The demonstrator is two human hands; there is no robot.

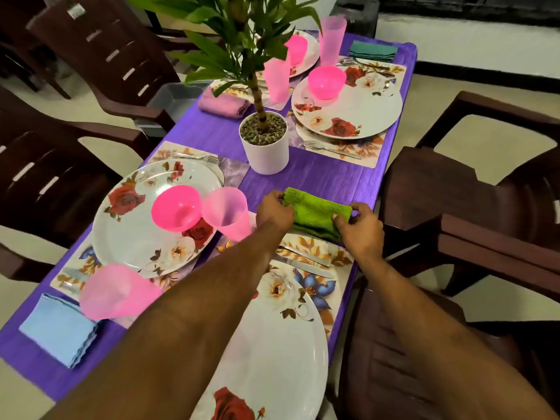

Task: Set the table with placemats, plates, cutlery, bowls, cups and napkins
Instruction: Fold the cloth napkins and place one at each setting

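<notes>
Purple cloth covers the long surface (318,174), with dark brown chairs (472,189) drawn up on both sides over a pale floor. Four floral placemats are laid out, each under a large white plate printed with roses: the nearest plate (281,353) sits at the bottom edge, partly hidden by the left forearm; another plate (136,231) lies to the left, a third plate (360,110) on the far right. A white pot (266,153) filled with pebbles stands mid-surface and holds a leafy green plant (239,34). A light blue napkin (57,331) lies at the near left corner, a pink napkin (222,103) and a teal napkin (372,51) farther off. Pink cups stand at the settings; the closest cup (115,292) is blurred. A pink bowl (177,207) rests on the left plate, just beside a pink cup (227,213).

Both hands pinch the folded green napkin (318,212), which lies on the cloth just beyond the near placemat (336,256): the left hand (272,210) grips its left end, the right hand (360,228) its right end. A knife (306,265) lies on that placemat, near the right hand.
</notes>
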